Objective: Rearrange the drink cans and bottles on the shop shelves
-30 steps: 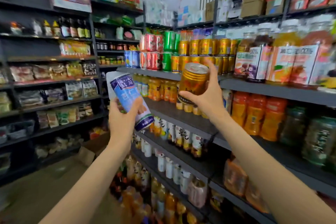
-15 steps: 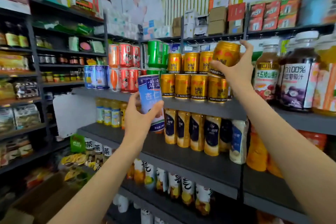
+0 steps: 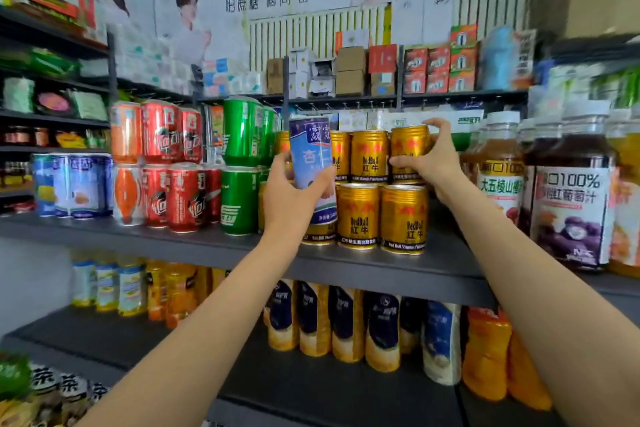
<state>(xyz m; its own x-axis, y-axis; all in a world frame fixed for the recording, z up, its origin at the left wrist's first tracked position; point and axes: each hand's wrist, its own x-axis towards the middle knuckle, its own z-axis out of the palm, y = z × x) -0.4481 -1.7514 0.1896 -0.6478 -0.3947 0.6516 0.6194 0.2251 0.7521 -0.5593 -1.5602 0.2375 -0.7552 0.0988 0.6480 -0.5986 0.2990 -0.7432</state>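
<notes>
At centre frame, our left hand (image 3: 294, 196) grips a blue-and-white can (image 3: 311, 163), hiding part of the gold can stack (image 3: 379, 215). Our right hand (image 3: 434, 163) clasps 1 gold can (image 3: 408, 149) on that stack's upper tier. Green cans (image 3: 240, 166) flank left, juice bottles (image 3: 571, 204) right.

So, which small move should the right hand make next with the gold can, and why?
Probably let go of the gold can and draw back. The right hand grips it at the right end of the upper row of gold cans, apparently seated on the lower gold can. The left hand holds a blue can that has no place yet.
</notes>
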